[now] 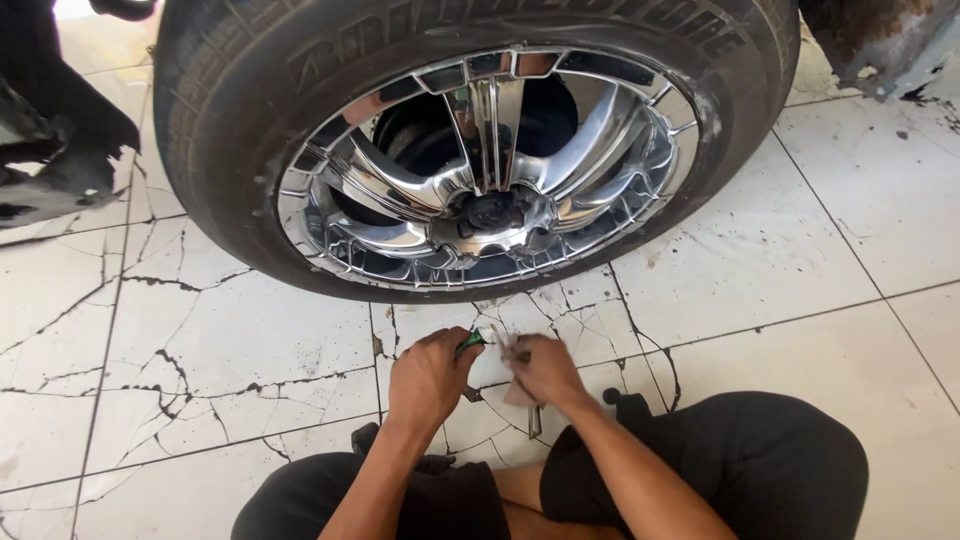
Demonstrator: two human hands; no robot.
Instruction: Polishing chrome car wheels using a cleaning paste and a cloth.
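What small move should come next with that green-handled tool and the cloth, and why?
Probably finish wiping the tool before turning to the wheel. The left hand grips the green-handled tool, the right hand presses a pale cloth against it, and both sit low over the cracked tile floor, short of the chrome rim.

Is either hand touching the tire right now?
No, the left hand and right hand meet over the cracked floor tiles, apart from the tire.
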